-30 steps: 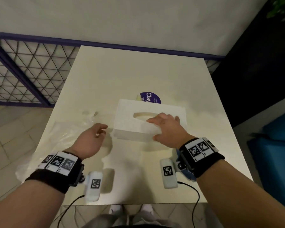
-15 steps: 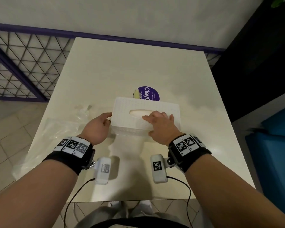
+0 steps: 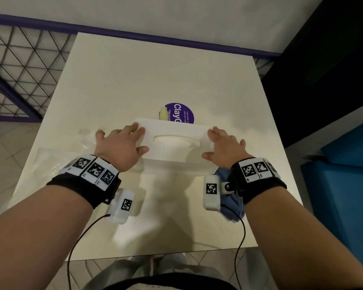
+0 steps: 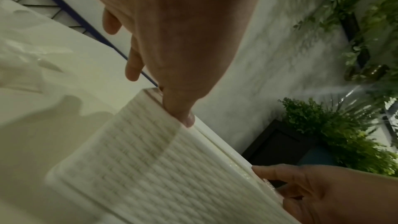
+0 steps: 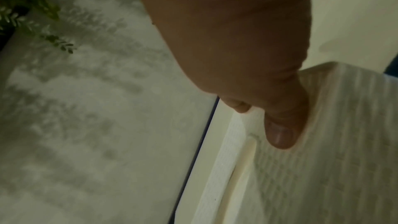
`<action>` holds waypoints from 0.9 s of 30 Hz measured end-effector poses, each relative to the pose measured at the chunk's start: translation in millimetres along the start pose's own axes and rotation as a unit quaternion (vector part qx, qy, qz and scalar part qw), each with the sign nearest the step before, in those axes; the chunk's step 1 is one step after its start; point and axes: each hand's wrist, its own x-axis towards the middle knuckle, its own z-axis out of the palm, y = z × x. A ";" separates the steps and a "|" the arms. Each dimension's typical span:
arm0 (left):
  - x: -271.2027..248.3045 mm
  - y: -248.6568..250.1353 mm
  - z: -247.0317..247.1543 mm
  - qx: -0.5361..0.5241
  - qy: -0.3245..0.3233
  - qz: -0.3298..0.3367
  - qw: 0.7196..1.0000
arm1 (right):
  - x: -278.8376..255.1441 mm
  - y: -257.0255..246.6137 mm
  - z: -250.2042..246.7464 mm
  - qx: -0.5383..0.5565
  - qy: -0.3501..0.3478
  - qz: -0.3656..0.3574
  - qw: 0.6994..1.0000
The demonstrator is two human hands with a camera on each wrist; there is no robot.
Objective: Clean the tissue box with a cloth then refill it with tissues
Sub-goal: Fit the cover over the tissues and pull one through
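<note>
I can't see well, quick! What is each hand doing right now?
Left hand: grips the left end of the white tissue box.
Right hand: grips the box's right end.

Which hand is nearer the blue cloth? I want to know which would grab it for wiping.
Right. The right hand grips the tissue box's right end, with the blue cloth lying just under that wrist. The left hand grips the box's far end.

- Far half of the tabletop [image 3: 155, 70] lies open.
- Tissue box [image 3: 174, 130] blocks the middle.
- Plastic wrapper [image 3: 57, 155] crowds the left; blue cloth [image 3: 232, 206] sits near-right.
- Near centre is bare.
</note>
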 end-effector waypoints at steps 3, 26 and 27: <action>2.0 3.6 -3.8 0.006 -0.017 -0.007 1.000 | 1.3 1.6 4.4 -0.032 0.001 -0.001 0.999; -14.2 87.6 19.9 -0.034 0.013 0.116 0.993 | -27.5 40.9 88.7 0.101 -0.026 -0.002 0.994; -10.6 90.1 21.7 -0.043 0.009 0.103 0.994 | -29.8 45.3 93.7 0.090 -0.034 -0.002 0.995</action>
